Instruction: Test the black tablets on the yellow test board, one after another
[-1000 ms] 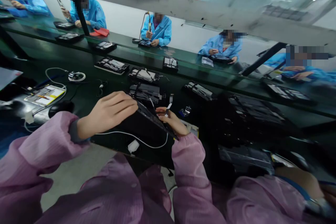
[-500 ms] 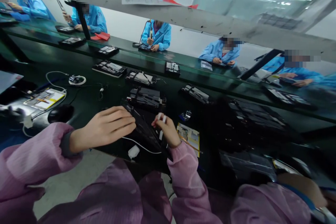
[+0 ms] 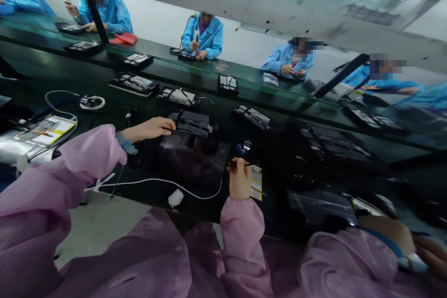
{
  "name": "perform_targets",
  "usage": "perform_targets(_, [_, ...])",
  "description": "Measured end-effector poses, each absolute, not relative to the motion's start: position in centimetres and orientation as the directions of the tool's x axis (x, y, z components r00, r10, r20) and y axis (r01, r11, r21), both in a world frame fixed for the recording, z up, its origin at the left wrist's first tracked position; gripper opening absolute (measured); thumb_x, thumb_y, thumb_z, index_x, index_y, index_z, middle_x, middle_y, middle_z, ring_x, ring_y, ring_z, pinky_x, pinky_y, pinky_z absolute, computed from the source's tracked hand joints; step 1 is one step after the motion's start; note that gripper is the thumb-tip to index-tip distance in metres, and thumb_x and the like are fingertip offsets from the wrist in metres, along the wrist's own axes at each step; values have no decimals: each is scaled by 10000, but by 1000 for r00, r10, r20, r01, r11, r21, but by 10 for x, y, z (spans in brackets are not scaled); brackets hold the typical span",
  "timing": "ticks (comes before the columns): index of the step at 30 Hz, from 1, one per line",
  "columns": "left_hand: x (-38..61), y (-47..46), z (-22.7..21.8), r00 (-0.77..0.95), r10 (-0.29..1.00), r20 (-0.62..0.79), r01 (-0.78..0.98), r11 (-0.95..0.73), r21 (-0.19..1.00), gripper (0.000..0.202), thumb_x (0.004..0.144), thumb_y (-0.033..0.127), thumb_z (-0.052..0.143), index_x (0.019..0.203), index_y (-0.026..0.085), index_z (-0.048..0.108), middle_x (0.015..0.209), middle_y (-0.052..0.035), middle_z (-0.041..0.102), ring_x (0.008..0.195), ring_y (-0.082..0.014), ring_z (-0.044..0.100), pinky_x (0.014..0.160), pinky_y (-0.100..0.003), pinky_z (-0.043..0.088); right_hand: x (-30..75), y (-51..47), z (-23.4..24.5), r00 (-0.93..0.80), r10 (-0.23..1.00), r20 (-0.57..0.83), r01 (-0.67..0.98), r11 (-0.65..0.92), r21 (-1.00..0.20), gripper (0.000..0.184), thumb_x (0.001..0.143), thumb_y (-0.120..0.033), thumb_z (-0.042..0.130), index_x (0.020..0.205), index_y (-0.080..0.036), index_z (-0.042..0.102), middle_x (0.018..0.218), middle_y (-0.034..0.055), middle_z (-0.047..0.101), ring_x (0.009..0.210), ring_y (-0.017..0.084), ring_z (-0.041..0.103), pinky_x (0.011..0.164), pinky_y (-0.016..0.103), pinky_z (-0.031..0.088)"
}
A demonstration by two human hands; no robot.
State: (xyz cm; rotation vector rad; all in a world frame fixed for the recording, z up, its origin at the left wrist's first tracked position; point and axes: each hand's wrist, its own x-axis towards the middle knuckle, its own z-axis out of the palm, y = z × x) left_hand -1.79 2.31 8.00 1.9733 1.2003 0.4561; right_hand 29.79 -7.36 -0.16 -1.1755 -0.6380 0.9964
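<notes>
My left hand reaches forward, its fingers closed at the left edge of an opened tablet-like device, whose grey inside is crossed by black ribbon strips. Nearer to me a glossy black panel lies flat on the dark green table. At its right side is my right hand, its fingers pinched around a thin dark stick-like tool; the exact kind is unclear. Just beyond that hand lies a yellow-edged card, partly covered. A small silver and blue part sits behind it.
A white cable runs in front of the panel, beside a white scrap. Several opened devices stand farther back. At left is another yellow-edged card. A neighbour's pink sleeve is close at right; co-workers in blue sit opposite.
The tilted black panel now lies flat. My left hand has moved off it, forward to the opened device. My right hand has shifted right and down, and the white piece in it is no longer visible.
</notes>
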Motion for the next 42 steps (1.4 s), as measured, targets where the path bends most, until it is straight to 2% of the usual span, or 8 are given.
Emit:
perform_targets(5, [-17,39,42,439,848,-296,711,-128,691,315,706,343,531,952,163,613,988,-84,689,908,-232,638,801,-289,511,287,-76,-33,437,896,-77,-142,-16,-990,362,705,-486,637,847,-154,661,922,65,652,706,132,568,520,224,463])
perform_targets(14, [-26,12,20,398,905,151,814,-424,398,385,872,348,395,1124,147,605,1256,-122,555,1190,-250,511,1071,-379,352,286,-79,-38,400,916,-23,78,-59,-995,340,766,-472,536,909,-187,655,880,52,637,748,166,602,607,277,515])
perform_targets(17, [-36,-28,13,396,918,12,841,-368,397,647,843,518,493,1375,157,421,1368,-144,468,1219,-294,497,1045,-407,387,287,-83,-36,388,922,8,174,-64,-983,324,786,-442,515,935,-191,658,826,38,624,738,163,575,608,265,484])
perform_targets(20, [-38,-61,5,440,874,-204,866,-354,354,878,765,565,604,1492,256,218,1540,-154,177,1232,-361,484,986,-438,438,283,-88,-32,389,921,25,224,-68,-972,336,797,-431,504,970,-183,650,797,30,606,678,150,551,608,266,470])
perform_targets(24, [-31,-76,4,453,873,-179,880,-406,247,863,790,402,609,1505,322,132,1567,-93,-77,1228,-392,480,905,-447,492,270,-94,-27,385,923,23,220,-67,-973,318,809,-418,505,968,-182,646,776,16,599,575,119,537,609,264,482])
perform_targets(33, [-23,-68,27,549,825,-134,835,-535,128,563,859,465,527,1358,209,475,1464,-142,364,1241,-366,467,994,-514,417,293,-92,-29,477,879,5,79,-37,-996,318,826,-456,520,925,-188,659,809,18,614,573,99,536,575,241,492])
perform_targets(37, [63,-51,47,735,677,42,617,-693,374,405,951,381,408,1297,195,507,1320,-81,532,1198,-209,514,1050,-347,395,315,-88,-26,431,902,-35,0,-39,-999,318,782,-483,573,871,-188,652,787,9,620,591,108,569,537,237,500])
perform_targets(42, [172,-23,32,827,550,115,440,-761,477,341,927,213,465,1260,161,514,1210,-93,597,1092,-186,578,957,-311,448,327,-92,-24,374,925,-69,-66,-47,-997,333,743,-497,610,878,-193,619,853,20,646,665,139,629,577,284,557])
